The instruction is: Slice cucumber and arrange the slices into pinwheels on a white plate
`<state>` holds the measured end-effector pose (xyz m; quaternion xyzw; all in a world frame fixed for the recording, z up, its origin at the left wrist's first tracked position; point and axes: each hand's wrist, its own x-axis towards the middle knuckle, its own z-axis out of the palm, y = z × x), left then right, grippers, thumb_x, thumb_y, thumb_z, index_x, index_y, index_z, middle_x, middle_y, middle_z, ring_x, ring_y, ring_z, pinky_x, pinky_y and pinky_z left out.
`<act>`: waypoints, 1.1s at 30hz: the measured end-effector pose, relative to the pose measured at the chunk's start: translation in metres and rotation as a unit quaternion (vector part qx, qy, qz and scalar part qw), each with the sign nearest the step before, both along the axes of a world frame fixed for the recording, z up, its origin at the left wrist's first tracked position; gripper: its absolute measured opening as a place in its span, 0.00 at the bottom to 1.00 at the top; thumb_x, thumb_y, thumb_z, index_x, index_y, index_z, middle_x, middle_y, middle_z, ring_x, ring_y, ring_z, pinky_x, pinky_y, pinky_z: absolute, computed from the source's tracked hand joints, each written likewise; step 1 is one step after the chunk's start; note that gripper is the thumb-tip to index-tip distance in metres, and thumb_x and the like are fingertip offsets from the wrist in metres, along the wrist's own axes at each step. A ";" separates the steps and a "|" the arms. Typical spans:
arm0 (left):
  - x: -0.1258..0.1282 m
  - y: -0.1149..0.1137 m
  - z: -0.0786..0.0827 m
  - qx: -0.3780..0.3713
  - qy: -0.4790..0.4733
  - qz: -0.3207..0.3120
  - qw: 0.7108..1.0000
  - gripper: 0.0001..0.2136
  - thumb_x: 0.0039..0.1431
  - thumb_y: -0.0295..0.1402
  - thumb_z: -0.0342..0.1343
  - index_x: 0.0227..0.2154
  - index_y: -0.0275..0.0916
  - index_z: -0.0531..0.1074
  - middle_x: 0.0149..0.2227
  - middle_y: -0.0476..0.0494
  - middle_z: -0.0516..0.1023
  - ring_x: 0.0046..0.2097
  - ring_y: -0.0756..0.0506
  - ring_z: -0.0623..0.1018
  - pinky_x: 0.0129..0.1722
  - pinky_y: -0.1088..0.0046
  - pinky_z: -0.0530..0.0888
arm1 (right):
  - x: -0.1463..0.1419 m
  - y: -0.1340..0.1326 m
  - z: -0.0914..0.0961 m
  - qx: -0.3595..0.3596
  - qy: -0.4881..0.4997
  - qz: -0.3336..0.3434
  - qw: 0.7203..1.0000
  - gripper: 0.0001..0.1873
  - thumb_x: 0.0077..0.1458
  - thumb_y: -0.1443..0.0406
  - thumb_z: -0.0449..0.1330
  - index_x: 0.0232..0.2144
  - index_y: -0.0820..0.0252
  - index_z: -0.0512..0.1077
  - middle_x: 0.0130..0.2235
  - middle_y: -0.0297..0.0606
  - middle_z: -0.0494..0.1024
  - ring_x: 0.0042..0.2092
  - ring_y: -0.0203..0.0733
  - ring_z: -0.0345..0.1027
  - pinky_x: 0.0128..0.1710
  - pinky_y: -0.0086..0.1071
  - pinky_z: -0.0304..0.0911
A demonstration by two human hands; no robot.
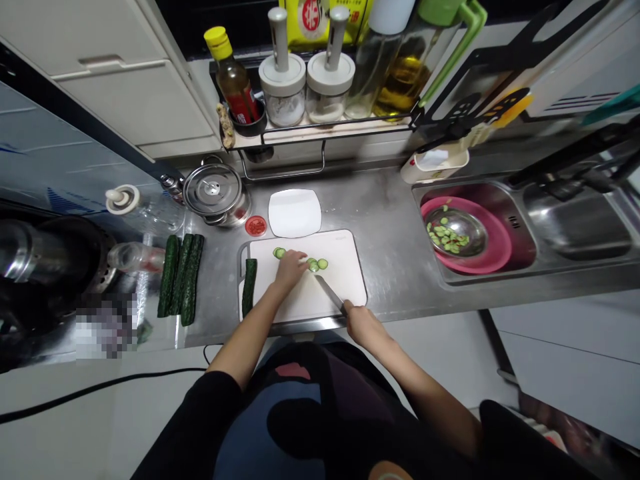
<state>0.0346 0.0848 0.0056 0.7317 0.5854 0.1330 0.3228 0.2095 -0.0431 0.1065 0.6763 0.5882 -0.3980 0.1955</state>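
Observation:
My left hand [291, 268] lies over the white cutting board [345, 280], its fingers stretched to the right and slightly apart. Round cucumber slices [317, 265] lie just beyond its fingertips, and a few more slices [279, 253] show on its other side. What lies under the palm is hidden. My right hand [364, 324] is closed around the handle of a kitchen knife [330, 292] at the board's front edge. The blade points up and left, its tip close to the slices. A length of dark green cucumber [249, 287] rests along the board's left side.
Several whole cucumbers [181, 277] lie left of the board. Behind it are a white plate [295, 212], a red lid [256, 226] and a lidded steel pot [214, 192]. A pink basin [500, 250] in the sink holds a metal bowl [477, 233] with green pieces.

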 end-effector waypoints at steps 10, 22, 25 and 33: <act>0.026 -0.015 -0.003 -0.029 0.004 0.016 0.999 0.06 0.48 0.25 0.60 0.30 0.38 0.71 0.35 0.44 0.73 0.40 0.44 0.72 0.42 0.68 0.68 | 0.005 -0.004 -0.004 0.015 -0.012 -0.007 1.000 0.18 0.51 0.78 0.49 0.45 0.65 0.65 0.37 0.48 0.77 0.39 0.45 0.72 0.31 0.29 0.54; -0.008 -0.033 0.005 -0.172 -0.116 0.356 0.911 0.04 0.48 0.25 0.58 0.27 0.38 0.68 0.24 0.52 0.74 0.28 0.50 0.75 0.34 0.74 0.71 | -0.010 0.008 -0.002 0.007 -0.005 0.023 1.000 0.18 0.54 0.77 0.46 0.46 0.64 0.64 0.38 0.50 0.77 0.42 0.46 0.72 0.34 0.31 0.56; -0.017 -0.041 0.000 -0.207 -0.167 0.400 0.877 0.05 0.50 0.25 0.56 0.30 0.37 0.68 0.24 0.51 0.74 0.25 0.51 0.75 0.31 0.74 0.71 | -0.020 0.012 -0.006 0.014 0.010 0.034 0.999 0.17 0.54 0.76 0.47 0.46 0.63 0.64 0.39 0.51 0.77 0.42 0.47 0.72 0.34 0.31 0.57; -0.032 -0.060 -0.011 -0.006 -0.029 0.223 0.974 0.12 0.47 0.27 0.61 0.37 0.39 0.73 0.32 0.46 0.75 0.34 0.46 0.75 0.40 0.70 0.72 | -0.045 0.024 -0.006 0.019 0.025 0.052 0.998 0.21 0.52 0.78 0.47 0.48 0.63 0.63 0.40 0.51 0.76 0.44 0.49 0.71 0.34 0.31 0.58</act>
